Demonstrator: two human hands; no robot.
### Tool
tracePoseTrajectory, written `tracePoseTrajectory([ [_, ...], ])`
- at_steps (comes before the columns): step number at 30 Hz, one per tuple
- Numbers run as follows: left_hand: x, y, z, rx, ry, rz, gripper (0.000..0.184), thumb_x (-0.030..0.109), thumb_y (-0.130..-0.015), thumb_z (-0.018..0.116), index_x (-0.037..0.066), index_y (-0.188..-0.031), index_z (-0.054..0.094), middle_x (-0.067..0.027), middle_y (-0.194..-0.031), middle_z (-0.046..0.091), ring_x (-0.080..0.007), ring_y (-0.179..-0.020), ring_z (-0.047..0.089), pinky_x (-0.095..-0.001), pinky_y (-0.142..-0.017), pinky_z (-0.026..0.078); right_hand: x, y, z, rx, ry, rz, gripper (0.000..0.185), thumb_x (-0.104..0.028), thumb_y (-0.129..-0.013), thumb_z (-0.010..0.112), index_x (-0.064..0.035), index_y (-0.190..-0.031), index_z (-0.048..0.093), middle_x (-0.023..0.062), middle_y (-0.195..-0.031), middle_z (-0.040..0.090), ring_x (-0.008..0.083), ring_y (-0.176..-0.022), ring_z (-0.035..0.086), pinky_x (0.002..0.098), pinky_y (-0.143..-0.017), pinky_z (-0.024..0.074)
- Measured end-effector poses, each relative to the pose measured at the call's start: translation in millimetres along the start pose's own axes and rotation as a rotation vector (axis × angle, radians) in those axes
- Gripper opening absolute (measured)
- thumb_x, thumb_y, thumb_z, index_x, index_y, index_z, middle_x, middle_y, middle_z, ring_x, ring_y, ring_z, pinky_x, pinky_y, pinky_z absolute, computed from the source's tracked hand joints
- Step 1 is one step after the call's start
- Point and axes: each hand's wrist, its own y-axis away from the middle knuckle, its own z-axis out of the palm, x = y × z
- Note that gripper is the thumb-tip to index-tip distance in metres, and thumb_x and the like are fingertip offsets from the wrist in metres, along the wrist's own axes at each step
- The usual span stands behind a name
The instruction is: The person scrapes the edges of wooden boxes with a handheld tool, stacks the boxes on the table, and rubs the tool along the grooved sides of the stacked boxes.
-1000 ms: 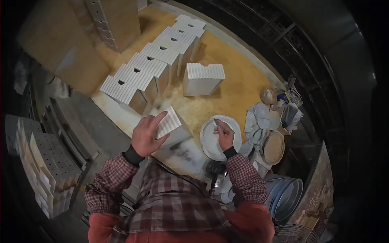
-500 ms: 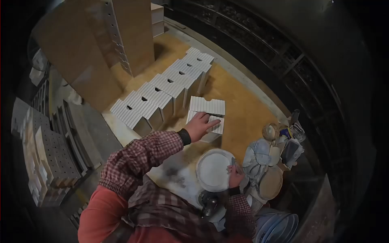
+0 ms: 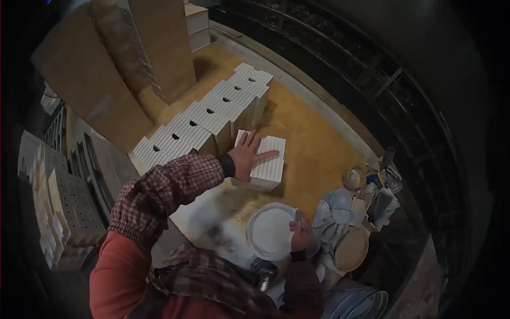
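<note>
Honestly, the left hand (image 3: 248, 158) is just spread palm-down on a ribbed white box (image 3: 272, 166) mid-frame, not gripping it. The right hand (image 3: 299, 238), well apart, has fingers closed round a small scraper (image 3: 297, 215) by the round tub (image 3: 249, 234), lower centre. Box looks stiff, lightish; I'd grab its flat sides, since those ridges might chip.

Left bare hand (image 3: 245, 160), fingers spread, lies flat on white ridged-top boxes (image 3: 269, 169); right bare hand (image 3: 299, 237) pinches small grey flat tool (image 3: 297, 215) by rim of round white shallow dish (image 3: 272, 232); long row of white ridged boxes with dark notches (image 3: 215, 112) stands on yellow-brown tabletop (image 3: 313, 165).
</note>
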Motion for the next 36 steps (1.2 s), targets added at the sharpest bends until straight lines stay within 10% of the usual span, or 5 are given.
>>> tracePoseTrajectory([
  [26,-3.3,-145.2,2.4,0.173,-0.062,0.243,0.101,0.028,-0.048,0.071,0.037,-0.138,0.027,-0.0251,-0.118,0.037,-0.0418,-0.118,0.029,-0.0529,-0.098,0.022,-8.9,4.5,-15.4,0.059,0.084,-0.055,0.033,-0.016,-0.09,0.046,0.0022,-0.116,0.055,0.0105,-0.087,0.064,0.0138,-0.067,0.058,0.0264,-0.058,0.0466],
  [36,-4.1,-150.1,19.2,0.115,0.072,0.129,0.098,0.02,-0.055,0.067,0.036,-0.14,0.02,-0.0275,-0.138,0.018,-0.0431,-0.132,0.01,-0.057,-0.104,0.013,-19.9,1.0,10.8,0.056,0.097,-0.12,0.033,-0.018,-0.09,0.047,0.0036,-0.113,0.056,0.0094,-0.075,0.062,0.0149,-0.061,0.058,0.0261,-0.055,0.0476],
])
